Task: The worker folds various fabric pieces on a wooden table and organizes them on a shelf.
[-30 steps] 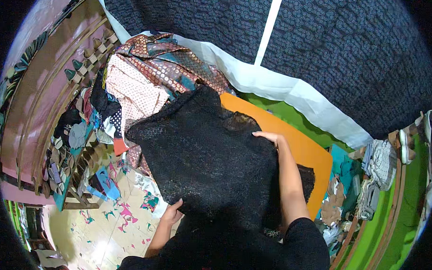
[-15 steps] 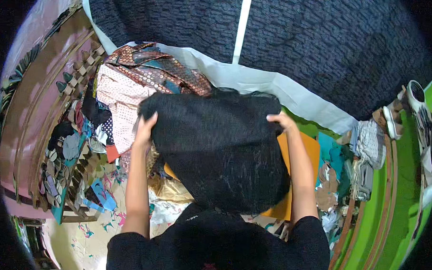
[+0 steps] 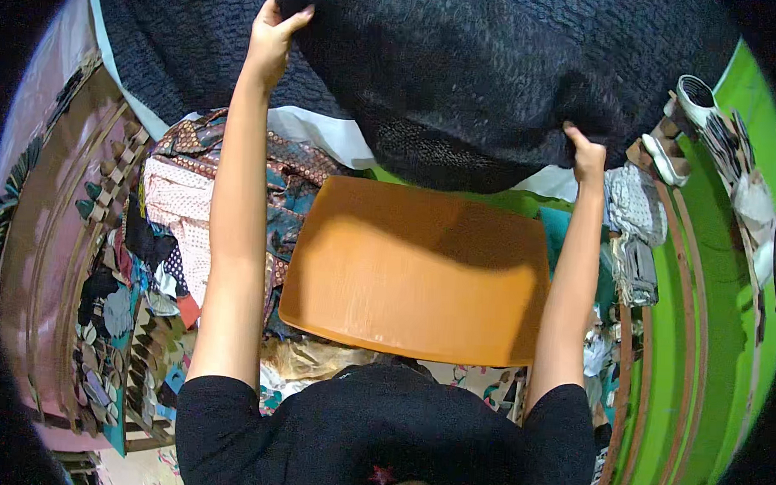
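Note:
A black cloth point(image 3: 445, 82) hangs stretched between my two raised hands, out beyond a small orange-brown wooden table point(image 3: 421, 274). My left hand point(image 3: 274, 42) pinches its upper left part between thumb and fingers. Lower and further right, my right hand point(image 3: 586, 154) grips the cloth's right side, its fingers partly hidden by the fabric. The cloth's lower edge sags above the table's far side and looks thin and see-through there. Its shadow falls across the bare tabletop.
Left of the table lies a heap of patterned clothes point(image 3: 180, 188). Wooden shelves with shoes point(image 3: 103, 190) stand further left. On the right are folded grey and white cloths point(image 3: 635, 204) and a white shoe point(image 3: 664, 158). A dark textured curtain point(image 3: 181, 56) hangs behind.
Both hands have swung the black cloth up and away from me, off from over the table. The tabletop, mostly covered before, now shows. My arms are stretched further out.

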Tool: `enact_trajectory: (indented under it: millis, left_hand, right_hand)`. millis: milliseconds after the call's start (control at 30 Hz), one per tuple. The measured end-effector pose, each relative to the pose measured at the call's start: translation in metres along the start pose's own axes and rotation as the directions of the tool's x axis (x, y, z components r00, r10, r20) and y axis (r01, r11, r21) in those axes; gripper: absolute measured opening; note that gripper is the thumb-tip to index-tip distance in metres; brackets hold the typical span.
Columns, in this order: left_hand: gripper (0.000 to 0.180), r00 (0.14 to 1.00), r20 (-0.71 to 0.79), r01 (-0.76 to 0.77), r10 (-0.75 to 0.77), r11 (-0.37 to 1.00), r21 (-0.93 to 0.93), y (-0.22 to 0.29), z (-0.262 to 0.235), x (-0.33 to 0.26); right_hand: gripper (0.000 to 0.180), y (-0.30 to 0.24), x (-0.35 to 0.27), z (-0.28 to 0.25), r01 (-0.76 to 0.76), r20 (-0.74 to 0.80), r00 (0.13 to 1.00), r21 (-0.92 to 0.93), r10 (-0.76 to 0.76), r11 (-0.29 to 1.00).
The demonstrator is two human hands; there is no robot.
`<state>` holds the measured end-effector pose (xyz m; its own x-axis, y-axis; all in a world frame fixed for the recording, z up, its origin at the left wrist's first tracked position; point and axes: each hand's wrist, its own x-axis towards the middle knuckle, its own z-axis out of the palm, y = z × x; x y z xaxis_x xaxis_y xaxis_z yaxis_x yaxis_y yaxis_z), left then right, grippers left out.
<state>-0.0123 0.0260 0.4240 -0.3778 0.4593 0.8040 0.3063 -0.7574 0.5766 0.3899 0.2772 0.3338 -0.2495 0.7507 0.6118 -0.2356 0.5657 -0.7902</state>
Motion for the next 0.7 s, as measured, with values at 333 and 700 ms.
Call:
enact_trajectory:
  millis: [333,700]
  left_hand:
    - [0.034,0.7,-0.133,0.645,-0.702,0.541,0.54,-0.044,-0.05,-0.317]
    - [0.054,0.261,-0.142,0.886,-0.955,0.179,0.427,-0.085,-0.14,-0.431]
  right_hand:
    - [0.066,0.083,-0.329,-0.004,-0.645,-0.246,0.764,-0.313,0.596,0.697]
    - [0.062,0.085,-0.391,-0.079,-0.732,0.179,0.609,0.501,0.773,0.461]
